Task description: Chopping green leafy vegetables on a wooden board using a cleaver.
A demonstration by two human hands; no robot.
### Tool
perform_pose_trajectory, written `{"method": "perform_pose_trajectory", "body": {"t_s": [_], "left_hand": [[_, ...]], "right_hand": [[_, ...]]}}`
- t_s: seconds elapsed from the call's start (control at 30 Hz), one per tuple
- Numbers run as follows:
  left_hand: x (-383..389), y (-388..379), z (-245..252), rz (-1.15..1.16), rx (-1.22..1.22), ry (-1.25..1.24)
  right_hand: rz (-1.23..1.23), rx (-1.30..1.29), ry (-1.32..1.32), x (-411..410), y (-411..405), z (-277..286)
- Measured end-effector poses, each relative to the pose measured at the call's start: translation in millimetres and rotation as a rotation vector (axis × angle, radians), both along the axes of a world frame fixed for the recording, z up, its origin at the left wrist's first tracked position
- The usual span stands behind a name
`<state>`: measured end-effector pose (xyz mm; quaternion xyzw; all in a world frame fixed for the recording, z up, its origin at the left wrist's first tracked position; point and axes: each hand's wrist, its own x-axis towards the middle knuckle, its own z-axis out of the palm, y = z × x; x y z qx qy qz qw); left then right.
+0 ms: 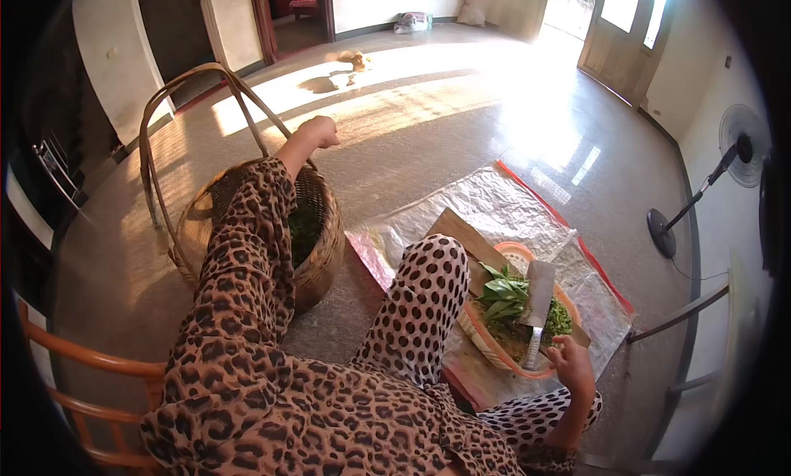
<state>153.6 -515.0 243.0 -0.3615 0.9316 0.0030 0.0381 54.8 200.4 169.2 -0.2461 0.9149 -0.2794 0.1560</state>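
Observation:
My left hand (317,131) is closed in a fist over the far right rim of a tall woven basket (324,247) with a high arched handle; no item shows in it. Dark greens (304,229) lie deep inside that basket. My right hand (570,361), fingers loosely curled and apart, hovers beside the metal handle of a cleaver (539,293). The cleaver rests across an orange-rimmed plastic basket (479,340). Beneath and around its blade are whole green leaves (503,295) and finely chopped greens (559,320). A wooden board (463,236) lies partly under them.
A silvery sheet with red edging (426,213) covers the floor under the plastic basket. A standing fan (692,198) is at right, an orange-brown chair (93,352) at left. Something small, brown and white (351,62), blurred, is on the sunlit floor. The far door (630,40) stands open.

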Motion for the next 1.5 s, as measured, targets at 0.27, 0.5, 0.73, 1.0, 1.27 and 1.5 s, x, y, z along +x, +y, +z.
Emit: {"method": "perform_pose_trajectory", "body": {"t_s": [0.27,0.5,0.73,1.0,1.27,1.5], "left_hand": [[-85.9,121.1,-19.6,-0.341,0.181,-0.133],[-179.7,267.7,-75.4,-0.685,0.237,-0.08],[-184.0,413.0,-152.3,-0.7,0.419,0.064],[-162.5,454.8,-224.0,-0.761,0.363,0.128],[-158.9,459.8,-221.8,-0.694,0.327,0.084],[-152.4,466.7,-233.9,-0.682,0.294,0.039]], "right_hand": [[0.053,0.075,-0.1,-10.1,-24.7,8.9],[0.071,0.477,0.108,-41.1,-39.2,-46.6],[-0.125,0.375,0.072,-31.5,-39.6,-83.2],[-0.173,0.2,-0.013,-71.1,-21.9,-156.4],[-0.326,0.075,-0.109,-86.6,-28.8,-159.2],[-0.545,-0.445,-0.817,-78.5,-40.7,-133.4]]}}
